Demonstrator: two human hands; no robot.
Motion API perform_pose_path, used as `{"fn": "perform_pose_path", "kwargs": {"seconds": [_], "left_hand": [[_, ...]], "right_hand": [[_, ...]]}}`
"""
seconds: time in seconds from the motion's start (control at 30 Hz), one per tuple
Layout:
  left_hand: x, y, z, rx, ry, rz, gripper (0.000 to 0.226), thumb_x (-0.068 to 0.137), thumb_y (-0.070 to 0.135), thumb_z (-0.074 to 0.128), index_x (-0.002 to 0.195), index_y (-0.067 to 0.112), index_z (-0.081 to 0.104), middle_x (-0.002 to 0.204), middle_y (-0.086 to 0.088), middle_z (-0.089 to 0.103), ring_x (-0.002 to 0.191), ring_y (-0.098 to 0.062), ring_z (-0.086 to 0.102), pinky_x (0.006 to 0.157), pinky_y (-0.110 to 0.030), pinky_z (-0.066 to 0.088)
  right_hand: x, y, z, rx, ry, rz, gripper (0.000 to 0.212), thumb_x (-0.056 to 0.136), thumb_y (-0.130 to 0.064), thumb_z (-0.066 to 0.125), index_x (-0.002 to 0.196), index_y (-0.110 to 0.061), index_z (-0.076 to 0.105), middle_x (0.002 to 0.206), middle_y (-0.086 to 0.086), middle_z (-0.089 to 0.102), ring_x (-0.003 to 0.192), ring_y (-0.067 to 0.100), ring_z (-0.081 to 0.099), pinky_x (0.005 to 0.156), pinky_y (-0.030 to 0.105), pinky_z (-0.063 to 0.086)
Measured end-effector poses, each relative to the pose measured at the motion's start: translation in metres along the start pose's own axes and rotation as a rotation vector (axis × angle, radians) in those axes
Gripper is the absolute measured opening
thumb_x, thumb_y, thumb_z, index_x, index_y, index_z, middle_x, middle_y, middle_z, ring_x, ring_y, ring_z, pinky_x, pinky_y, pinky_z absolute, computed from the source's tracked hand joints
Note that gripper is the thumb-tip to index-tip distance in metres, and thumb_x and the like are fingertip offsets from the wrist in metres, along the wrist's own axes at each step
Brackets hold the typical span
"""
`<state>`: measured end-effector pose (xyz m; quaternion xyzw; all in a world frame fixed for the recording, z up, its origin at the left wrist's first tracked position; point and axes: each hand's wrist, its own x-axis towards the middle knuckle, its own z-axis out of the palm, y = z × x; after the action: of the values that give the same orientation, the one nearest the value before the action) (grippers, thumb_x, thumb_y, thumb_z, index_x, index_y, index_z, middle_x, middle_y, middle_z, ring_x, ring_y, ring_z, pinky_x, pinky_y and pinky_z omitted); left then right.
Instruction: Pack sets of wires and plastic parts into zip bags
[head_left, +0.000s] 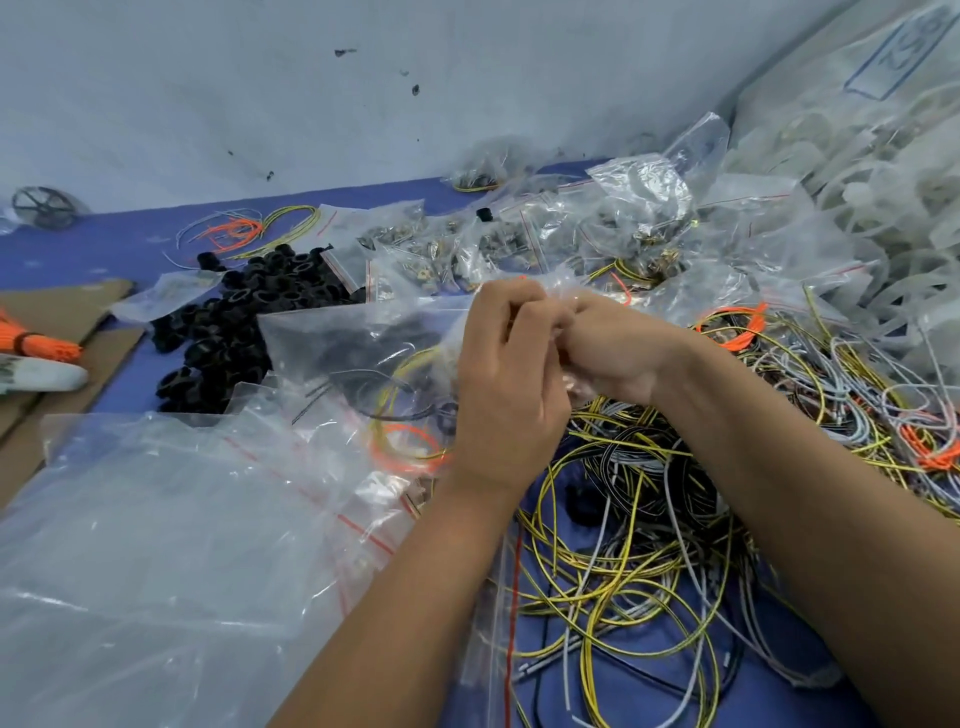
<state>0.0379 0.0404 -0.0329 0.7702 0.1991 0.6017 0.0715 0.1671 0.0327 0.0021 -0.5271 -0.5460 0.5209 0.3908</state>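
Left hand: the left hand (506, 387) was curled round the mouth of a small clear plastic zip bag (363, 358), pinching its top edge.
Right hand: the right hand (605, 353) met it knuckle to knuckle, fingers bent onto the same edge of the bag.
Bag contents: coils of yellow, orange and dark wire showed through the film, hanging left of the hands and above the blue counter (114, 244).
Step in hand: it looked like the closing of the seal, though the strip itself was hidden behind the fingers.
Doing it well: the wire ends wanted tucking below the zip line, then a pinch run from one corner to the other with the air pressed out.
Supplies: a loose tangle of yellow, grey and black wires (623, 545) lay beneath the wrists; a heap of black plastic ring parts (239, 322) sat to the left.
Finished stock: filled clear bags with red seal lines (519, 234) were piled beyond the hands.
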Motion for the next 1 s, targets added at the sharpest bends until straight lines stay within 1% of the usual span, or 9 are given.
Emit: {"fn": "perform_pose_path", "kwargs": {"seconds": [0.1, 0.17, 0.27, 0.37, 0.43, 0.5, 0.67, 0.8, 1.0], "left_hand": [[0.0, 0.001, -0.001, -0.007, -0.008, -0.013, 0.019, 0.088, -0.014, 0.047, 0.092, -0.009, 0.065, 0.1, -0.021, 0.055, 0.092, -0.028, 0.053, 0.086, -0.023, 0.041], [0.0, -0.001, -0.001, -0.009, 0.005, -0.032, 0.019, 0.088, -0.013, 0.047, 0.092, -0.008, 0.064, 0.101, -0.019, 0.055, 0.092, -0.027, 0.054, 0.086, -0.024, 0.041], [-0.001, -0.003, -0.001, -0.017, 0.03, -0.042, 0.021, 0.084, -0.015, 0.047, 0.091, -0.005, 0.064, 0.101, -0.016, 0.054, 0.092, -0.027, 0.054, 0.084, -0.028, 0.043], [0.0, -0.004, 0.0, -0.029, 0.054, -0.053, 0.024, 0.079, -0.012, 0.044, 0.089, -0.004, 0.064, 0.101, -0.016, 0.054, 0.093, -0.026, 0.054, 0.081, -0.03, 0.045], [0.0, -0.005, 0.0, -0.015, 0.077, -0.087, 0.025, 0.078, -0.011, 0.043, 0.089, -0.003, 0.064, 0.101, -0.015, 0.054, 0.093, -0.022, 0.053, 0.082, -0.023, 0.041], [0.0, -0.006, -0.001, -0.006, 0.102, -0.126, 0.026, 0.077, -0.016, 0.045, 0.089, -0.002, 0.064, 0.1, -0.015, 0.053, 0.093, -0.017, 0.051, 0.084, -0.015, 0.037], [0.003, -0.005, -0.002, -0.062, 0.161, -0.125, 0.023, 0.086, -0.013, 0.043, 0.089, -0.004, 0.063, 0.1, -0.018, 0.052, 0.096, -0.013, 0.051, 0.086, -0.012, 0.038], [-0.001, -0.001, 0.002, -0.069, 0.13, -0.126, 0.019, 0.088, -0.012, 0.045, 0.089, -0.004, 0.063, 0.101, -0.016, 0.052, 0.099, -0.009, 0.049, 0.088, -0.013, 0.036], [-0.005, -0.008, 0.008, -0.03, 0.07, -0.255, 0.018, 0.096, -0.007, 0.053, 0.102, 0.008, 0.061, 0.101, -0.001, 0.055, 0.096, -0.007, 0.053, 0.082, -0.023, 0.042]], "right_hand": [[0.002, 0.0, -0.003, 0.101, 0.018, 0.06, 0.045, 0.096, 0.008, 0.041, 0.059, -0.013, 0.058, 0.051, -0.001, 0.051, 0.041, 0.008, 0.049, 0.039, 0.021, 0.037], [0.002, -0.001, 0.0, 0.123, 0.01, 0.046, 0.029, 0.099, 0.003, 0.045, 0.074, -0.006, 0.057, 0.064, 0.007, 0.052, 0.054, 0.013, 0.051, 0.05, 0.026, 0.041], [0.0, -0.003, 0.0, 0.449, -0.033, 0.027, 0.019, 0.102, -0.009, 0.043, 0.116, -0.001, 0.053, 0.109, 0.02, 0.045, 0.101, 0.033, 0.043, 0.093, 0.045, 0.039], [0.0, -0.009, -0.003, 0.825, -0.15, 0.013, 0.042, 0.101, -0.035, 0.042, 0.12, -0.003, 0.062, 0.109, 0.013, 0.056, 0.115, 0.027, 0.037, 0.118, 0.042, 0.025], [0.002, -0.012, -0.002, 0.654, -0.116, 0.071, 0.048, 0.106, -0.047, 0.032, 0.12, -0.009, 0.058, 0.097, 0.004, 0.06, 0.096, 0.021, 0.052, 0.097, 0.037, 0.05], [0.007, -0.012, 0.002, 0.343, -0.031, 0.12, 0.059, 0.106, -0.06, 0.026, 0.097, -0.01, 0.057, 0.079, 0.003, 0.051, 0.071, 0.016, 0.049, 0.064, 0.03, 0.052], [0.002, -0.019, -0.001, 0.551, -0.22, 0.008, 0.076, 0.092, -0.076, 0.03, 0.091, -0.006, 0.06, 0.085, 0.005, 0.06, 0.083, 0.017, 0.063, 0.082, 0.032, 0.052], [0.005, -0.008, 0.003, 0.042, 0.129, 0.028, 0.056, 0.102, -0.066, 0.041, 0.084, -0.014, 0.055, 0.074, 0.012, 0.042, 0.068, 0.028, 0.041, 0.066, 0.041, 0.036], [-0.029, -0.006, -0.018, -0.023, 0.4, -0.144, 0.041, 0.105, -0.038, 0.057, 0.104, -0.001, 0.073, 0.099, 0.012, 0.078, 0.087, 0.025, 0.078, 0.078, 0.036, 0.065]]}}
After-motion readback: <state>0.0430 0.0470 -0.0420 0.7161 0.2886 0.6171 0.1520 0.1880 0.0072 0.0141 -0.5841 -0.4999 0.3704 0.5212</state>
